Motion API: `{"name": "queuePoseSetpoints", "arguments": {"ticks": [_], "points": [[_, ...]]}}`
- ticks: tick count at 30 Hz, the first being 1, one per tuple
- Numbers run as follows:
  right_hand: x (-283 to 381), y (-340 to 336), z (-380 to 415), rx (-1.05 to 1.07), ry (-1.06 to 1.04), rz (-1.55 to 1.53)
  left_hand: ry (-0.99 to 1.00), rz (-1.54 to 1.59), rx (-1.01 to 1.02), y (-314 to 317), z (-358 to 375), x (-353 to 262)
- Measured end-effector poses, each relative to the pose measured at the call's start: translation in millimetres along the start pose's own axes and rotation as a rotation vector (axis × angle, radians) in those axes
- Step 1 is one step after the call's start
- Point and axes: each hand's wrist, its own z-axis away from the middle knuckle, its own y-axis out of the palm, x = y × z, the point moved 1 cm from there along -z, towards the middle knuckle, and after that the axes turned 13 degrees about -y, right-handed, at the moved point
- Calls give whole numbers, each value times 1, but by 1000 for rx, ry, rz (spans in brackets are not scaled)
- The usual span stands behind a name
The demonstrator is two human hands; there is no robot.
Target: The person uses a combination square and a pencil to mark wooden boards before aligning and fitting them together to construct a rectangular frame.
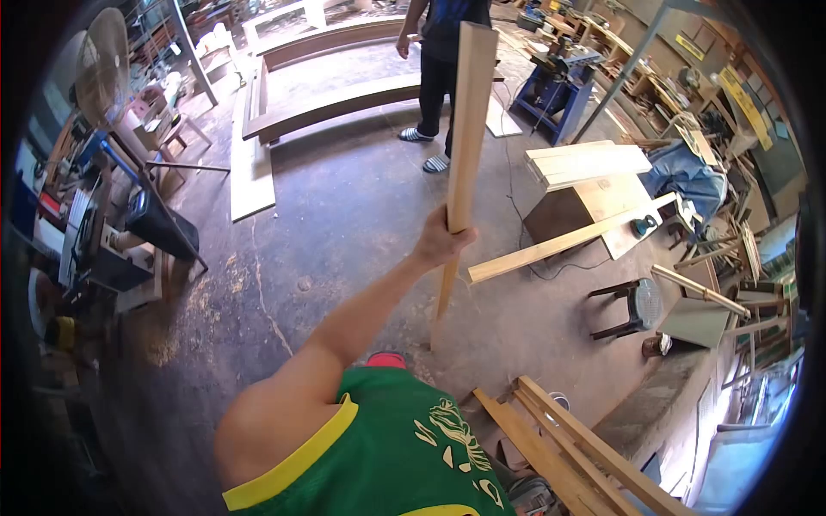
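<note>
My left hand [440, 239] is wrapped round a long wooden board [471, 129] a little below its middle. The board stands nearly upright in front of me, its top end rising high and its lower end reaching down toward the concrete floor. My right hand is not in view. Close to the right of the held board, one end of a long light plank [568, 241] sticks out from a low box-like worktable [594, 202]. On that worktable lies a stack of pale boards [587, 163], with a teal power tool [643, 225] near the plank.
A person [437, 86] in dark clothes stands ahead, beside a large wooden frame [335, 107]. To the right are a dark stool [632, 308] and a blue stand [555, 95]. Loose boards [568, 447] lean at lower right. A fan [101, 69] stands left. A cable [519, 215] crosses the floor.
</note>
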Motion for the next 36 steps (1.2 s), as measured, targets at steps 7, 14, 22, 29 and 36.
{"name": "queuePoseSetpoints", "arguments": {"ticks": [7,14,22,29,36], "points": [[-17,6,-9,4,-43,-15,-40,-9,-108,-13,-47,30],[-57,-7,-12,13,86,42,5,36,-49,-5,-60,20],[-54,-38,-1,34,105,-31,-70,-84,-162,-2,-123,34],[-82,-26,13,-96,116,116,-114,-162,-177,1,-180,64],[-83,-57,26,-70,142,-87,-159,-207,-163,22,-187,47]]}}
